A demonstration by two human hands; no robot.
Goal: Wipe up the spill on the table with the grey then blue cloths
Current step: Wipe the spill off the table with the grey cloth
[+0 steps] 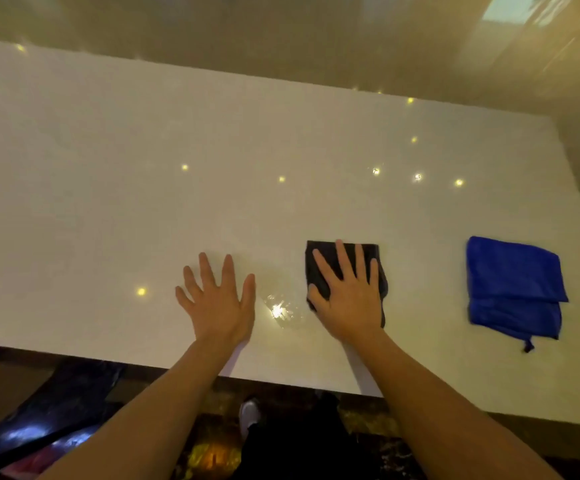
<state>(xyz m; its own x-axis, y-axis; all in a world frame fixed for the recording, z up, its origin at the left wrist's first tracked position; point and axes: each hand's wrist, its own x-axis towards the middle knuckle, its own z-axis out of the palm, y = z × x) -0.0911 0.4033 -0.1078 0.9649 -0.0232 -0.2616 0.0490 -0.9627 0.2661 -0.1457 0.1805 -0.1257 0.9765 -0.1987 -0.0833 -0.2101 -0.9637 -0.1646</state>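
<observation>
A small clear spill (283, 306) glistens on the white table (108, 202) near its front edge. Just to its right lies the folded dark grey cloth (371, 258), and my right hand (349, 296) presses flat on top of it with fingers spread. My left hand (217, 299) rests flat on the bare table just left of the spill, fingers apart, holding nothing. The folded blue cloth (513, 289) lies further right, untouched, near the table's right end.
The table's front edge (281, 384) runs just under my wrists; its right edge passes close behind the blue cloth. Ceiling lights reflect as bright dots on the glossy top. Below the table are a dark patterned floor, a shoe (249, 414) and a dark bag (56, 410).
</observation>
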